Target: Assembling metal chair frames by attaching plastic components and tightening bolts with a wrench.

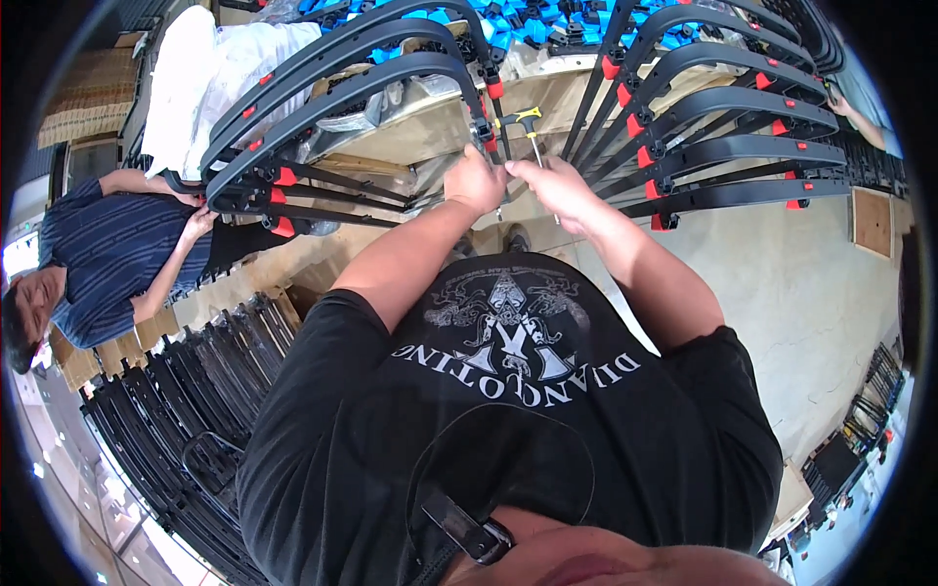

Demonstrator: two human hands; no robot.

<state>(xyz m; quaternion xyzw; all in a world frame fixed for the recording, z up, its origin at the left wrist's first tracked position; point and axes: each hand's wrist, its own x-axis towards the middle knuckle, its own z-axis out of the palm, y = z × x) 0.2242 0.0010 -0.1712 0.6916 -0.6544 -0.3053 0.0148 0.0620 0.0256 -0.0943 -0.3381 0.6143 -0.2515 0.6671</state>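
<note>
My left hand (476,182) is closed around the lower part of a black tubular frame (391,70) in front of me. My right hand (559,191) is beside it, fingertips almost touching the left hand's. From the right hand rises the metal shaft of a T-handle wrench (520,120) with a yellow and black grip, handle uppermost. The right fingers are pinched together around that shaft. Red plastic clips (495,90) sit on the frame's bar above my hands. What exactly lies between the two hands' fingertips is too small to tell.
Similar black frames with red clips (653,188) stand in a row at the right. Blue and black parts (528,21) cover a surface at the far side. A co-worker (132,249) grips frames at the left; another person's arm (860,122) shows at far right. Black bars (186,400) are stacked lower left.
</note>
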